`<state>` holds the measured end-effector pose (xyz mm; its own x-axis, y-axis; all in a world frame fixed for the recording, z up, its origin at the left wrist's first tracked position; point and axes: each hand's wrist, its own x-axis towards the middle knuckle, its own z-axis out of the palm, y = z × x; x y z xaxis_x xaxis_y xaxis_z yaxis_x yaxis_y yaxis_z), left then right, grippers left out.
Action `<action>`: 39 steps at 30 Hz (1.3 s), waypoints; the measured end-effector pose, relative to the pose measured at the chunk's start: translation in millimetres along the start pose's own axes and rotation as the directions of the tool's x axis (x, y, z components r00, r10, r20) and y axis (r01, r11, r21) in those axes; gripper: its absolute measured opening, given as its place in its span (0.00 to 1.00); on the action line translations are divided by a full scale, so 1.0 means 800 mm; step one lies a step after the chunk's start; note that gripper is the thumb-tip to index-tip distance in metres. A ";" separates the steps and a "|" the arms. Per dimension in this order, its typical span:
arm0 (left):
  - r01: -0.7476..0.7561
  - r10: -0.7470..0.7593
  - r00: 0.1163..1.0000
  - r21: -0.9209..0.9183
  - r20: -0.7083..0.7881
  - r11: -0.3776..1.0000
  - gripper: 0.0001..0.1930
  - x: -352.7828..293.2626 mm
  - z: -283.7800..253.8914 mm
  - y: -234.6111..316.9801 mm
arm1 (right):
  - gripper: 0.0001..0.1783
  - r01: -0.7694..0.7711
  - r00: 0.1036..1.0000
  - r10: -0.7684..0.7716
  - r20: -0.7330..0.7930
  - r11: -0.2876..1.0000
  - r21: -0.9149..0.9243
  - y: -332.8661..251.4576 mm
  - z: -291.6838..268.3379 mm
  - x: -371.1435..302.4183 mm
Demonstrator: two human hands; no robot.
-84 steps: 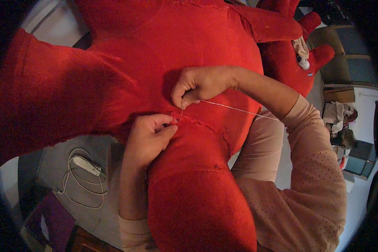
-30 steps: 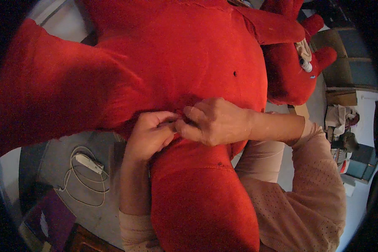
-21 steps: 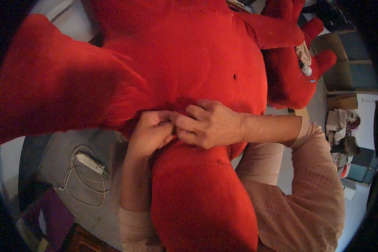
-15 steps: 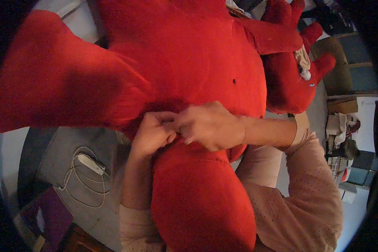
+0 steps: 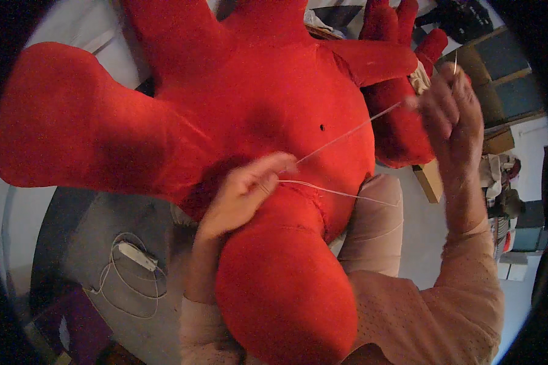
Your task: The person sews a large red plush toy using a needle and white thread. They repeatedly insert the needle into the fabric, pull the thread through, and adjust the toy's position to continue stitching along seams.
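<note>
A large red stuffed figure (image 5: 268, 115) with limb-like parts lies across my lap. My right hand (image 5: 453, 112) is raised at the right, its fingers closed on a thin needle (image 5: 456, 62). From this hand a taut pale thread (image 5: 353, 132) slants down to the fingertips of my left hand (image 5: 243, 194). That hand, slightly blurred, rests at the seam beside the rounded red part (image 5: 286, 292), thumb and fingers together on the thread. Two slack strands (image 5: 329, 190) run from there toward my right knee. Where the thread enters the fabric is hidden under my left fingers.
Another red stuffed figure (image 5: 399, 131) lies behind at the right. A white power strip (image 5: 137, 257) with a looped cord is on the floor at left, near a purple box (image 5: 73, 322). Clothes and boxes (image 5: 499, 176) are piled along the far right.
My right hand has left the seam and swung up and right, drawing the thread out taut. My left hand stays near the seam, its fingers shifted right. The red figure has moved slightly left.
</note>
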<state>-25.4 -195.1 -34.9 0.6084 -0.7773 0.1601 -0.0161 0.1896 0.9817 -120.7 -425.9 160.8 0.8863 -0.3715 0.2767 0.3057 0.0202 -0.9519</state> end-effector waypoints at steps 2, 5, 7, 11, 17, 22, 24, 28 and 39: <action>0.112 -0.096 0.977 -0.075 0.189 0.991 0.11 -0.003 -0.009 0.004 | 0.11 0.016 1.000 -0.016 0.011 1.000 -0.008 -0.021 -0.053 0.037; 0.188 -0.186 0.971 -0.002 -0.148 0.982 0.10 -0.009 -0.034 0.037 | 0.14 0.070 0.972 -0.106 -0.209 0.982 -0.173 -0.080 -0.229 0.089; 0.161 -0.162 0.972 -0.020 -0.171 0.987 0.08 -0.013 -0.043 0.041 | 0.17 0.055 0.888 -0.213 -0.407 0.929 -0.367 -0.130 -0.389 0.107; 0.103 -0.096 0.974 0.028 -0.206 0.994 0.05 -0.018 -0.045 0.033 | 0.22 -0.328 0.602 -0.593 -0.535 0.427 -0.843 -0.270 -0.691 0.058; -0.084 0.190 0.882 0.255 -0.431 0.963 0.05 -0.071 -0.075 0.039 | 0.18 -0.696 0.711 -0.699 -0.076 -0.683 -0.222 -0.274 -0.860 -0.023; 0.075 -0.003 0.890 0.140 -0.456 0.987 0.10 -0.100 -0.089 0.039 | 0.12 -0.322 0.930 -0.262 0.259 -0.920 0.222 -0.470 -0.889 -0.131; 0.145 0.151 0.803 0.435 -0.577 0.889 0.12 -0.129 -0.109 0.006 | 0.11 -0.284 0.943 -0.231 0.240 -0.934 0.215 -0.456 -0.890 -0.127; 0.356 0.128 0.749 0.558 -0.650 0.750 0.14 -0.156 -0.115 0.019 | 0.13 -0.390 0.920 -0.388 0.048 -0.919 0.063 -0.402 -0.893 -0.169; 0.297 -0.141 0.831 0.216 -0.538 0.930 0.10 -0.121 -0.092 -0.004 | 0.13 -0.391 0.910 -0.293 -0.293 -0.373 -0.841 -0.159 -0.695 0.005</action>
<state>-26.1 -76.0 -61.5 0.9348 -0.3499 -0.0606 -0.0051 -0.1840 0.9829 -349.6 -946.4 209.7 0.6148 -0.6161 0.4924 -0.7536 -0.6430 0.1362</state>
